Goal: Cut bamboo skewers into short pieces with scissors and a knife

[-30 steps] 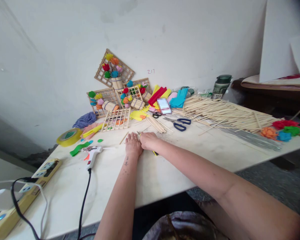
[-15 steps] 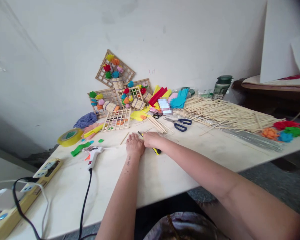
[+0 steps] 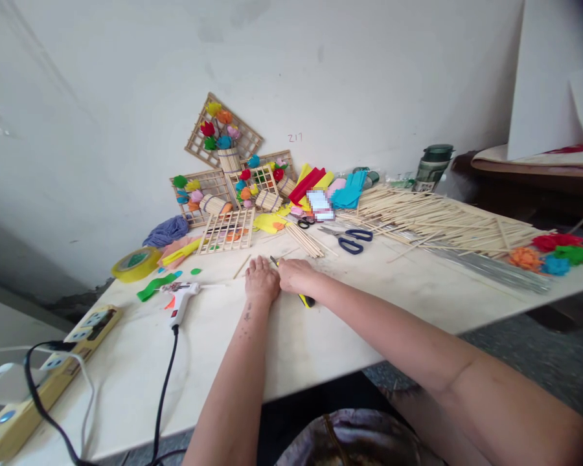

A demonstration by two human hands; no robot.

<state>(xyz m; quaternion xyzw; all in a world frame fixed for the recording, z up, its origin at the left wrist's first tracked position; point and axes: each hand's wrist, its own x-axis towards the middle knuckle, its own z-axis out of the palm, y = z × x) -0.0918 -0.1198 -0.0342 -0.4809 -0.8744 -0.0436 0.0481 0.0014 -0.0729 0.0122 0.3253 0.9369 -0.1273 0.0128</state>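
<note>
My right hand [image 3: 298, 275] is wrapped round a yellow and black utility knife [image 3: 306, 300]. Its dark blade end points up and left past my fingers, and the handle's butt sticks out below my palm. Close against it, my left hand [image 3: 262, 279] lies palm down on the tabletop with fingers stretched forward; whatever may be beneath it is hidden. A short thin stick [image 3: 241, 266] lies just left of my left fingertips. Beyond my hands is a bundle of wooden sticks [image 3: 305, 239], with blue-handled scissors [image 3: 350, 241] to its right.
A white glue gun [image 3: 184, 303] with a black cord, yellow tape [image 3: 136, 264] and a power strip [image 3: 85, 349] are at left. Stick lattices with paper flowers [image 3: 214, 197] lean on the wall. A large pile of sticks [image 3: 442, 217] and a green bottle [image 3: 434, 167] are at right.
My right hand and the utility knife have shifted very slightly to the right and down. My left hand stays in nearly the same place.
</note>
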